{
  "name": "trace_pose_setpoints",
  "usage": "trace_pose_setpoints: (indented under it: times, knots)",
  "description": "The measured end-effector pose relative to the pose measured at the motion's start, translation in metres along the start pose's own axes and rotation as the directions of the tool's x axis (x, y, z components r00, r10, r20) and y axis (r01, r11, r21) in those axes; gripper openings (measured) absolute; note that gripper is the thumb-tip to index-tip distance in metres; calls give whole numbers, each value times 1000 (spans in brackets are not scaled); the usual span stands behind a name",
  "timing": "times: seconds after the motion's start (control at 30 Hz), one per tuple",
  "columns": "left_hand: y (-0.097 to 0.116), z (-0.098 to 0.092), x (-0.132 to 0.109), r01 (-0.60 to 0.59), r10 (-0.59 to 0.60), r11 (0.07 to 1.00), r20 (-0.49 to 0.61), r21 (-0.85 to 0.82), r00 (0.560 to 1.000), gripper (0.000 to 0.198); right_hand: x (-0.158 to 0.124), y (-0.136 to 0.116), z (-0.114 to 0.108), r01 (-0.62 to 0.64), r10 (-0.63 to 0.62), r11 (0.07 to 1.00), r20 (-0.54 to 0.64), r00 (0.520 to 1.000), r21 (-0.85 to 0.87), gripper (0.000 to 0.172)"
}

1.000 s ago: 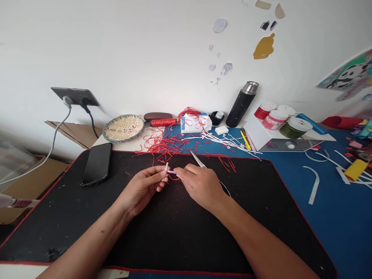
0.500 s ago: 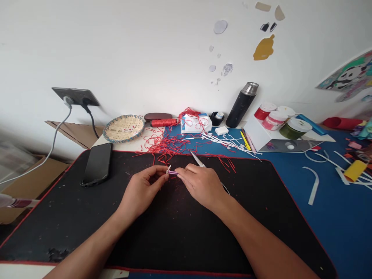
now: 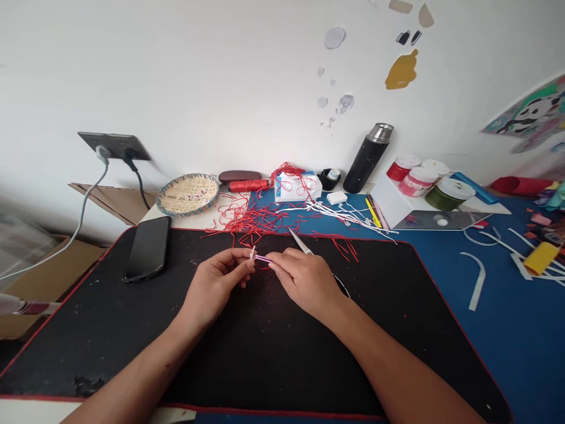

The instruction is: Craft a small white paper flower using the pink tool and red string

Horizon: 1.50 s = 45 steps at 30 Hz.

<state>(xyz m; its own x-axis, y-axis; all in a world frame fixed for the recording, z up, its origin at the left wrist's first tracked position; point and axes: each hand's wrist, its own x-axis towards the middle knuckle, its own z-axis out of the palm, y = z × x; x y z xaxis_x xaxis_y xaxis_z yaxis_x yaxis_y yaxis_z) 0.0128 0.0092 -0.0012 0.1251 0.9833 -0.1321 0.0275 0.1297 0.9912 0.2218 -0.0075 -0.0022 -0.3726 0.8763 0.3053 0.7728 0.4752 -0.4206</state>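
Both hands meet over the middle of a black desk mat (image 3: pixel 132 330). My left hand (image 3: pixel 218 282) pinches the white end of a small pink and white strip (image 3: pixel 260 258). My right hand (image 3: pixel 304 277) pinches the strip's other end, fingers closed. Scissors (image 3: pixel 301 241) lie just behind my right hand, the blades pointing up and left. A tangle of red thread pieces (image 3: pixel 253 219) lies beyond the hands at the mat's far edge.
A black phone (image 3: pixel 148 247) lies at the mat's left. Behind are a woven basket (image 3: pixel 188 194), a red thread spool (image 3: pixel 248 186), a white box (image 3: pixel 296 187), white strips (image 3: pixel 339 215), a black flask (image 3: pixel 368 158), paint jars (image 3: pixel 419 176) and paper scraps (image 3: pixel 479 282) on blue cloth.
The hands stay together on the strip. The left fingers have shifted slightly, turning the white end a little; nothing else on the desk has moved.
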Motion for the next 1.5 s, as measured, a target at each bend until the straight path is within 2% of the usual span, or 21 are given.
trace_pose_setpoints:
  times: [0.13,0.5,0.83,1.03,1.23,1.5]
  knots:
    - [1,1,0,9,-9,1000,-1,2,1000,33,0,-1,1,-12,13,999,-13,1000,51,26]
    - [-7,8,0,-22,9,982,-71,-187,997,31,2,-9,14,-63,89,944,-65,994,324,20]
    - [-9,10,0,-43,22,982,-112,-183,993,31,3,-20,16,-140,142,925,19,990,355,20]
    - [-8,8,0,-39,26,989,-96,-144,995,32,3,-18,16,-168,156,905,63,986,391,22]
    - [-8,3,2,-57,55,998,-51,-39,997,34,2,-8,8,-98,111,941,-22,994,323,23]
    - [-4,2,2,-43,44,998,-19,49,999,35,0,-1,2,-30,29,999,27,999,34,26]
